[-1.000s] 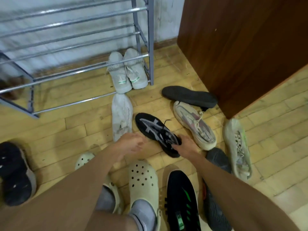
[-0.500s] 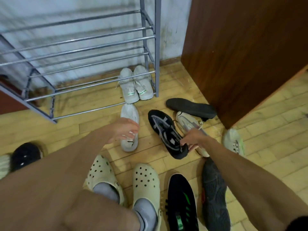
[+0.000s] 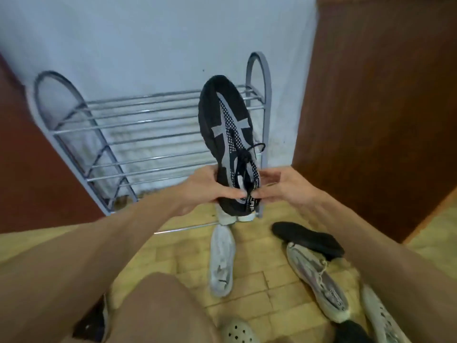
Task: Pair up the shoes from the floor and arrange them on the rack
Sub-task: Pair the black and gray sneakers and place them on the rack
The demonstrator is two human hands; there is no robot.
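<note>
A black sneaker with grey stripes (image 3: 227, 129) is held up in the air, toe pointing away, in front of the metal shoe rack (image 3: 138, 134). My left hand (image 3: 210, 188) grips its heel from the left. My right hand (image 3: 277, 188) pinches the heel collar from the right. On the wooden floor lie a white sneaker (image 3: 221, 261), a black shoe sole up (image 3: 306, 237) and a beige sneaker (image 3: 319, 280). A white pair (image 3: 237, 216) peeks out under the rack's lowest bars, mostly hidden by the held shoe.
A dark wooden cabinet (image 3: 385, 107) stands right of the rack, a brown panel (image 3: 24, 157) on the left. Another pale shoe (image 3: 380, 318) and a dark one (image 3: 351, 332) lie at the lower right. My cream clog (image 3: 237, 330) shows at the bottom.
The black sneaker has been lifted off the floor to rack height. My left hand left the white sneaker and joined the right on the black shoe's heel. The view tilted up.
</note>
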